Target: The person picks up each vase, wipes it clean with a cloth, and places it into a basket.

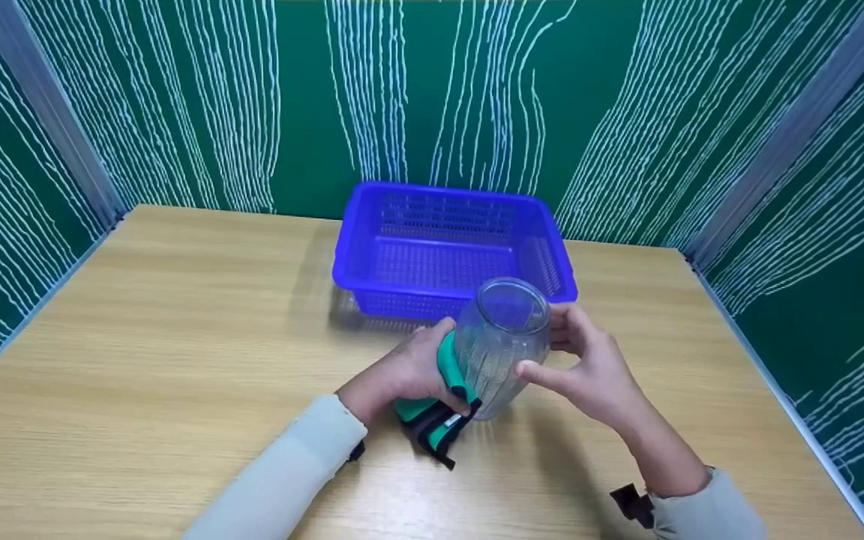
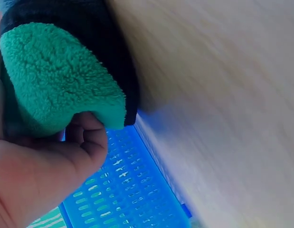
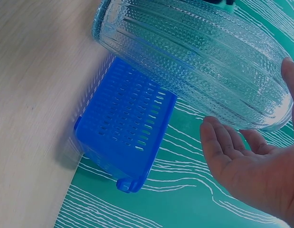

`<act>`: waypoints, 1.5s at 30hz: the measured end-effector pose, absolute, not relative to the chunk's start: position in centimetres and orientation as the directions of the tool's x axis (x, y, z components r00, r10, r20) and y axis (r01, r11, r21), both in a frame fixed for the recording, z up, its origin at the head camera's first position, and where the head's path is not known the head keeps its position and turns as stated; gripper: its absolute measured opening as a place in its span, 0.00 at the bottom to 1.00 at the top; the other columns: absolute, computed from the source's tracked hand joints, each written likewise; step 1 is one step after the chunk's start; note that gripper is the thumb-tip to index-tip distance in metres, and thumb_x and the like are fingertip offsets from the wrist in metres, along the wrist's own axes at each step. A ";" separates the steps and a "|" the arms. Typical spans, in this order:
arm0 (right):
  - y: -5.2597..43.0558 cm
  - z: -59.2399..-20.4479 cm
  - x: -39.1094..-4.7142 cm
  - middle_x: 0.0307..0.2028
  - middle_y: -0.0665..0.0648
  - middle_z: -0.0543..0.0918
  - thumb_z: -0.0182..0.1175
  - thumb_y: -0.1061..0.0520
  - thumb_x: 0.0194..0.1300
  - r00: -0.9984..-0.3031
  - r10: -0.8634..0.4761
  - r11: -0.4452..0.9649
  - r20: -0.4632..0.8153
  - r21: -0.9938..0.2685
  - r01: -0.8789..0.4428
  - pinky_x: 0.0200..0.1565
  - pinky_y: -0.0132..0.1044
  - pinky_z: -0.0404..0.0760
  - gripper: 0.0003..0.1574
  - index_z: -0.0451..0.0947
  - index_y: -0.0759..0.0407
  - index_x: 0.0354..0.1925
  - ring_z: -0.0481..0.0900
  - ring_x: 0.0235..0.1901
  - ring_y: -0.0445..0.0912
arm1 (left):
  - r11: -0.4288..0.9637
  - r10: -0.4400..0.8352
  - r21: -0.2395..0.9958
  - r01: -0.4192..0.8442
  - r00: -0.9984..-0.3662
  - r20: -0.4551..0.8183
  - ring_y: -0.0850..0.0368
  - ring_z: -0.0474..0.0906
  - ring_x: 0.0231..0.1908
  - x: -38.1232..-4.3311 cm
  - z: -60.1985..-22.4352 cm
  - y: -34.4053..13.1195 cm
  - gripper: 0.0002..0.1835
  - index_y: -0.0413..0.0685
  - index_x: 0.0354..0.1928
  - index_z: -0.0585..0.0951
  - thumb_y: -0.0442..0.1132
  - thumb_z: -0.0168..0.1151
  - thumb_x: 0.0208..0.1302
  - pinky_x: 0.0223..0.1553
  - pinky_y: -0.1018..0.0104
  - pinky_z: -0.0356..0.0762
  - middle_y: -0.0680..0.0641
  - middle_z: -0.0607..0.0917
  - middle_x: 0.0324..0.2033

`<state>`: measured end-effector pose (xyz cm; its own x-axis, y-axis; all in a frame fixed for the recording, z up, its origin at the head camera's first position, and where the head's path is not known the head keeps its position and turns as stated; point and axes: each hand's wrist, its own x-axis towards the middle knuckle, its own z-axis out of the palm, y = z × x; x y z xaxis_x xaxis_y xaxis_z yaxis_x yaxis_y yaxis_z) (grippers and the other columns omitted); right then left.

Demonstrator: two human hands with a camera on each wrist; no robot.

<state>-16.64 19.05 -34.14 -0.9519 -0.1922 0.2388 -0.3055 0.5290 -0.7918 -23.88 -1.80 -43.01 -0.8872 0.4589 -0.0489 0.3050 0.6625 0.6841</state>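
A clear glass vase (image 1: 503, 352) with a ribbed, pebbled surface stands tilted between my two hands, its round mouth facing up toward me. My left hand (image 1: 421, 367) grips a fluffy green cloth with black edging (image 2: 61, 76) and presses it against the vase's left side. Curled fingers (image 2: 90, 135) bunch the cloth in the left wrist view. On the other side my right hand (image 1: 593, 371) is spread around the vase's upper part, thumb in front and fingers behind. In the right wrist view its fingertips (image 3: 211, 128) lie right at the glass, with the palm away from it.
A blue-purple plastic basket (image 1: 346, 274) with slotted walls stands just behind the vase on the wooden table (image 1: 177, 337). Green panels (image 1: 304, 105) with wavy white lines enclose the table at the back and both sides.
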 end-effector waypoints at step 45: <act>20.6 -34.8 -17.5 0.52 0.49 0.71 0.61 0.56 0.54 -0.909 -0.333 0.508 0.250 -0.765 -0.396 0.45 0.49 0.72 0.32 0.60 0.55 0.56 0.68 0.52 0.43 | 0.268 0.464 0.881 0.390 -0.854 0.237 0.66 0.67 0.49 -24.3 -37.9 -2.7 0.49 0.74 0.54 0.63 0.56 0.76 0.20 0.52 0.62 0.63 0.63 0.70 0.49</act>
